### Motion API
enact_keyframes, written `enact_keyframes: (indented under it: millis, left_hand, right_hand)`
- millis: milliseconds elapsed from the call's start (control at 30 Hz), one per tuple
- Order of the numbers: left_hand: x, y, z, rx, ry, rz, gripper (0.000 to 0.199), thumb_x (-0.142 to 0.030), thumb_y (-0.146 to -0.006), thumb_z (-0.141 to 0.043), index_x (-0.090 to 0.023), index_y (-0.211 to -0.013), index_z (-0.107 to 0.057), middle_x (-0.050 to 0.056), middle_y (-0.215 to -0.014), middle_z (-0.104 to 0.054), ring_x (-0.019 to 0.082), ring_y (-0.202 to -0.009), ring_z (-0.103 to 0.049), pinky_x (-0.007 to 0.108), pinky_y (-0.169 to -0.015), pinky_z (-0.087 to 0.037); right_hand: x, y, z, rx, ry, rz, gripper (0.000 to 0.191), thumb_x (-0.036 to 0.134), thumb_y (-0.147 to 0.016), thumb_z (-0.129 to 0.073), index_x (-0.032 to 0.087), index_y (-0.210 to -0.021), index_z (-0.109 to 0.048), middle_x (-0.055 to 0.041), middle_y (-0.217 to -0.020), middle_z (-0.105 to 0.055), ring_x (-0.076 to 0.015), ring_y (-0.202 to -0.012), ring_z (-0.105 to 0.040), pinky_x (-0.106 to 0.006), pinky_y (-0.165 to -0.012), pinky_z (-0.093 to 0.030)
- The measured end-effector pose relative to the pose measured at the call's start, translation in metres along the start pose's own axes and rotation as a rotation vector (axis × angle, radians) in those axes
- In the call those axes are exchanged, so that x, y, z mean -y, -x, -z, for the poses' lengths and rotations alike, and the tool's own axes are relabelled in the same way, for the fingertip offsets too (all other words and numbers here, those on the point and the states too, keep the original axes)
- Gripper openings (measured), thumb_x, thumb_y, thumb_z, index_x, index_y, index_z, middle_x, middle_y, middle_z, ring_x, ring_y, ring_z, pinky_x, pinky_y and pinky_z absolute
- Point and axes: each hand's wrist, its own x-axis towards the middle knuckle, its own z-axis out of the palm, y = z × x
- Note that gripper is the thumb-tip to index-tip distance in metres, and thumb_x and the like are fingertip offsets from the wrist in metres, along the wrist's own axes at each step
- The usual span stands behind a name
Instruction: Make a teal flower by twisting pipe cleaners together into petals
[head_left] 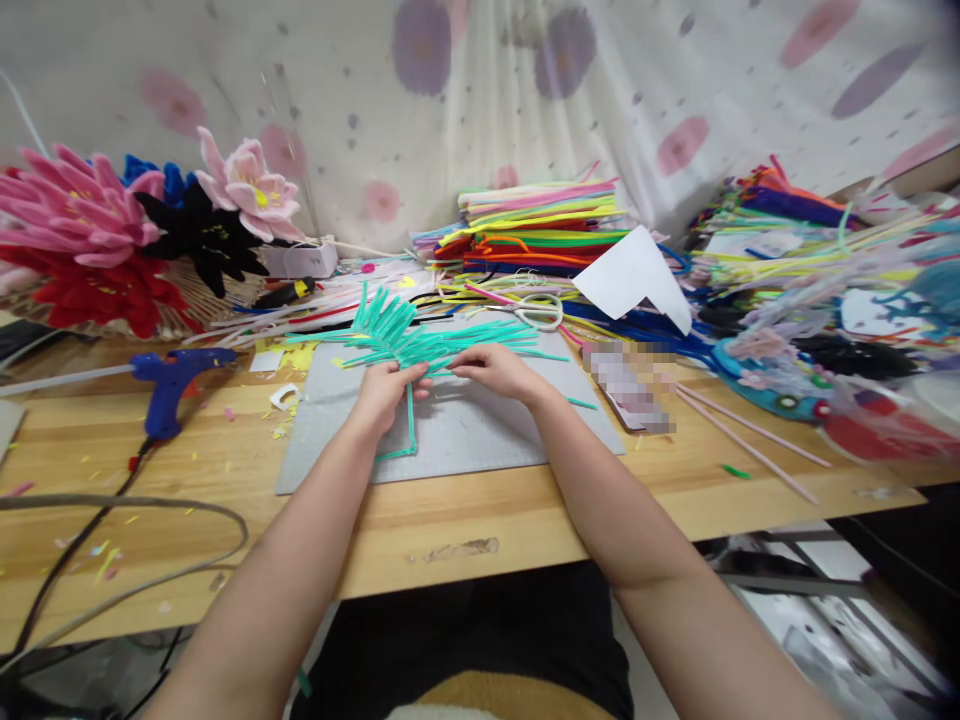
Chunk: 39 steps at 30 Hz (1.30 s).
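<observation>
A bundle of teal pipe cleaners [386, 325] fans out above the grey cutting mat [480, 435], its strands spreading up, left and right. My left hand [391, 388] is closed around the gathered base of the bundle. Below that hand one teal stem hangs down and bends near the mat's front edge. My right hand [491, 368] is beside the bundle on its right, thumb and fingers pinched together near the teal strands. What lies between those fingertips is too small to make out. A few loose teal pieces [581, 403] rest on the mat's right side.
A blue glue gun [176, 385] with a cable lies on the left. Fuzzy flowers [97, 220] stand behind it. Scissors [544, 312], white paper [634, 280] and stacked pipe cleaners [536, 225] are at the back. A blurred-out phone-like object [630, 388] sits right of the mat.
</observation>
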Motion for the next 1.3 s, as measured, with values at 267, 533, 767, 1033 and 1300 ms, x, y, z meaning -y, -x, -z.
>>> enact_keyframes:
  millis: [267, 533, 767, 1033, 1300]
  left_hand:
    - [0.002, 0.0, 0.002, -0.025, 0.037, -0.011, 0.022, -0.007, -0.062, -0.07, -0.013, -0.056, -0.049, 0.002, -0.058, -0.061, 0.013, -0.057, -0.063, 0.021, -0.051, -0.052]
    - [0.006, -0.003, 0.002, -0.016, 0.035, -0.028, 0.016, -0.008, -0.061, -0.07, -0.011, -0.059, -0.055, 0.002, -0.059, -0.062, 0.012, -0.056, -0.063, 0.02, -0.049, -0.052]
    - [0.006, -0.003, 0.002, -0.033, 0.038, -0.026, 0.012, -0.008, -0.06, -0.07, -0.01, -0.06, -0.058, 0.003, -0.061, -0.064, 0.012, -0.057, -0.062, 0.02, -0.05, -0.052]
    - [0.008, -0.004, 0.0, -0.039, 0.059, -0.054, 0.018, -0.014, -0.054, -0.076, -0.01, -0.059, -0.059, 0.005, -0.061, -0.064, 0.013, -0.059, -0.063, 0.022, -0.052, -0.051]
    - [0.01, 0.0, -0.008, 0.015, 0.097, -0.087, 0.016, -0.019, -0.055, -0.076, -0.012, -0.063, -0.064, 0.006, -0.064, -0.066, 0.016, -0.063, -0.063, 0.025, -0.054, -0.051]
  right_hand:
    - [0.014, 0.004, -0.003, -0.052, 0.523, 0.121, 0.017, 0.016, -0.082, -0.055, 0.016, -0.084, -0.071, -0.0092, -0.087, -0.068, -0.0181, -0.082, -0.058, -0.028, -0.073, -0.038]
    - [0.014, 0.001, -0.01, -0.075, 0.642, 0.096, 0.023, 0.018, -0.088, -0.047, 0.012, -0.095, -0.068, -0.0115, -0.095, -0.066, -0.0188, -0.092, -0.057, -0.027, -0.081, -0.038]
    - [0.013, -0.001, -0.017, -0.133, 0.684, 0.074, 0.021, 0.02, -0.088, -0.048, 0.013, -0.094, -0.067, -0.0115, -0.094, -0.066, -0.0196, -0.091, -0.057, -0.029, -0.081, -0.038]
    - [0.017, -0.002, -0.029, -0.259, 0.73, 0.029, 0.02, 0.018, -0.087, -0.046, 0.012, -0.088, -0.065, -0.0115, -0.091, -0.065, -0.0206, -0.088, -0.055, -0.029, -0.08, -0.037]
    - [0.022, -0.006, -0.046, -0.458, 0.758, -0.091, 0.02, 0.019, -0.087, -0.043, 0.014, -0.088, -0.062, -0.0108, -0.093, -0.065, -0.0214, -0.09, -0.056, -0.029, -0.076, -0.037]
